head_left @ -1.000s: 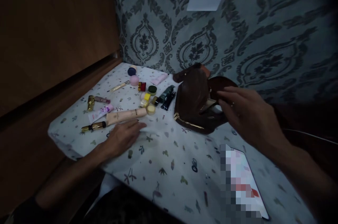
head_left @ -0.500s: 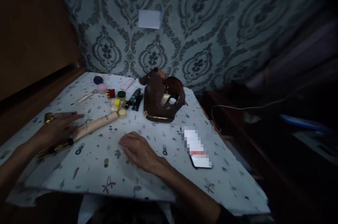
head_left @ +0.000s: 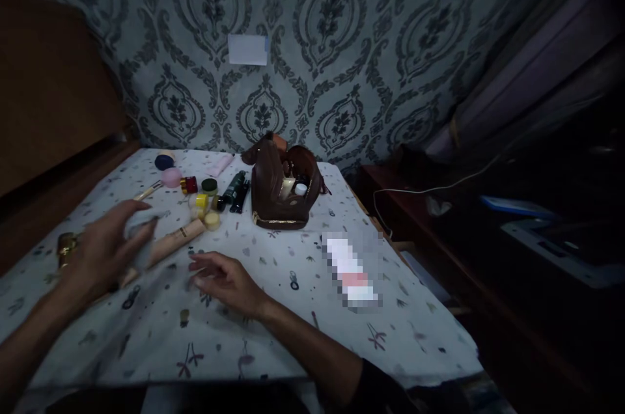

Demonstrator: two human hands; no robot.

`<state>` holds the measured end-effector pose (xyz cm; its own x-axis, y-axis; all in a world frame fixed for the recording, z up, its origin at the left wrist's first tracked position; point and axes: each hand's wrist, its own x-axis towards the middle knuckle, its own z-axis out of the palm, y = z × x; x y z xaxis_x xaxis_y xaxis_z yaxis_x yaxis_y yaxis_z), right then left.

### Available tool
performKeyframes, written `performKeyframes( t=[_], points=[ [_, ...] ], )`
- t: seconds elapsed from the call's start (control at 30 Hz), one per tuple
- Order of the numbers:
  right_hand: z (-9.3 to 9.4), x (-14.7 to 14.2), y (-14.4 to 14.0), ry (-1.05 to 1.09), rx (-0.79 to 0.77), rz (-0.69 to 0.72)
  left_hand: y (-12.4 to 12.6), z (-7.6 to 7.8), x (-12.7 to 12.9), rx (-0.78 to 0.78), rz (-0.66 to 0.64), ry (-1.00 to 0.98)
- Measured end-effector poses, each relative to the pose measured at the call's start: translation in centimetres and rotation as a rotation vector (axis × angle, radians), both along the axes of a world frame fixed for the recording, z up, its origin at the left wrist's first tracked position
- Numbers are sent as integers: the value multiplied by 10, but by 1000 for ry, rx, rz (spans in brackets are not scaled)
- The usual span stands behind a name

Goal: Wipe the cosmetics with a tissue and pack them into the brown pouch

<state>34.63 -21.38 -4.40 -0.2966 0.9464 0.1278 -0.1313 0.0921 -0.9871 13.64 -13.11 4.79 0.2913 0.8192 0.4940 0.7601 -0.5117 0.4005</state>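
Neither hand has a grip on anything. The left hand (head_left: 105,251) hovers with fingers spread loosely, released, just above the near end of a long beige cosmetic tube (head_left: 168,246) lying on the white floral-print tabletop (head_left: 293,329). The tube's long axis runs from under that hand up and to the right, toward a small round cream-coloured jar (head_left: 211,220). The right hand (head_left: 227,280) rests flat and open on the cloth just right of the tube, apart from it. The left hand is nearer. A brown leather pouch (head_left: 283,189) stands open farther back.
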Motion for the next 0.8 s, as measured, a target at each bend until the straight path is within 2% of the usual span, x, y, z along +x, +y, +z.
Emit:
performKeyframes(
  t=[0.07,0.13,0.27,0.4,0.5,0.63,0.8],
  points=[
    [2,-1,-2,67,-32,16,-14,-4,33,-30,-132,-56],
    [3,-1,-4,91,-46,-29,-25,-13,61,-53,-240,-92],
    [2,7,-4,36,-60,-200,-33,-26,94,-104,-319,-139],
    [4,16,-2,39,-118,-243,-29,-31,101,-169,-256,-262],
    [9,17,-1,149,-195,-190,-25,-34,104,-215,-196,-430],
    [10,17,2,284,-272,-134,-26,-43,111,-238,-229,-523],
    [6,22,9,407,-211,-366,-32,-57,114,-339,-383,-448]
  ],
)
